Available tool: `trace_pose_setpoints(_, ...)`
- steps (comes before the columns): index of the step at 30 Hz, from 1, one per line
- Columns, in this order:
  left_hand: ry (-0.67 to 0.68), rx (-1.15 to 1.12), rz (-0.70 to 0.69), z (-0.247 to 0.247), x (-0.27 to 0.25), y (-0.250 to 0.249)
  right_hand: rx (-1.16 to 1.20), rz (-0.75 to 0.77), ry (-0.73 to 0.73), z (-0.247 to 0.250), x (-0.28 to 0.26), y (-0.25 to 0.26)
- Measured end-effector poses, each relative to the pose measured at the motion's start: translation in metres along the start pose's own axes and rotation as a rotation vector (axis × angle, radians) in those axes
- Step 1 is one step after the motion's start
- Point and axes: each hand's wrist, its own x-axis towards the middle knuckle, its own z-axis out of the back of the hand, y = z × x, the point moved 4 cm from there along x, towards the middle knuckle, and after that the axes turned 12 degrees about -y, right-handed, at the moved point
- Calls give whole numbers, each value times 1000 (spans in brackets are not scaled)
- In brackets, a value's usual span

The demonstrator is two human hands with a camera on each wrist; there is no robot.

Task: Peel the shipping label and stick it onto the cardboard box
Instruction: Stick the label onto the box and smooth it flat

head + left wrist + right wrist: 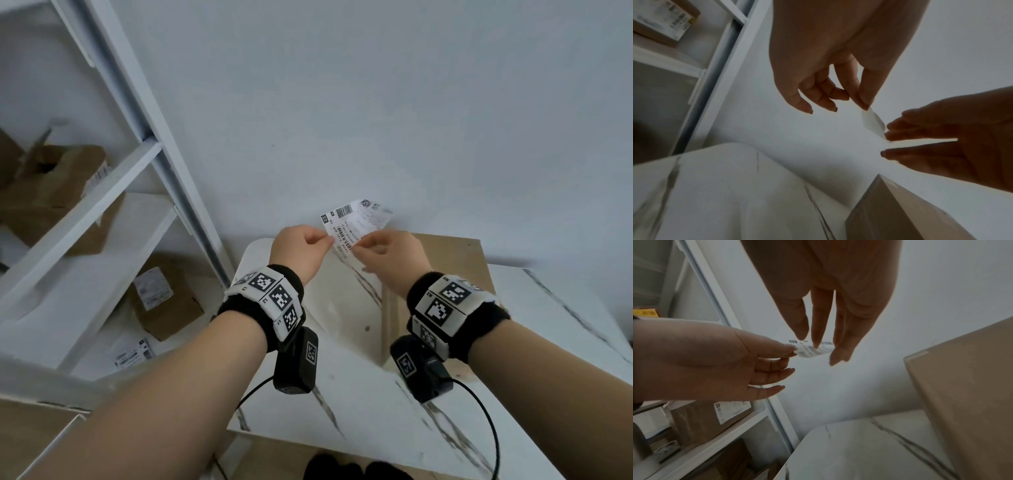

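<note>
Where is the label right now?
In the head view the label is up in the air, pinched between the left hand and right hand, above the box.

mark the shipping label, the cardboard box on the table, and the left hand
shipping label (356, 221): head view, printed face above the fingertips.
cardboard box (455, 253): head view, bare top face.
left hand (301, 251): head view, back of the hand; it pinches the label.

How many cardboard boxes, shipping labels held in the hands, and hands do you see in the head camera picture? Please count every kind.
Cardboard boxes: 3, one on the table, two on the shelves
Held shipping label: 1
Hands: 2, the left hand and the right hand, both pinching the label
Total: 6
</note>
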Motion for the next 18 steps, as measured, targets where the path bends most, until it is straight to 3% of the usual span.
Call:
trace_pose_setpoints(5,18,178,-207,3,5,-37,-51,112,-103,37,20,7)
trace_pose_setpoints(10,77,314,-311,-8,3,-62,-172,247,-127,56,31,6)
trace_pose_setpoints(18,146,506,-457,-37,-12,-96,-350,279,-190,97,36,-10)
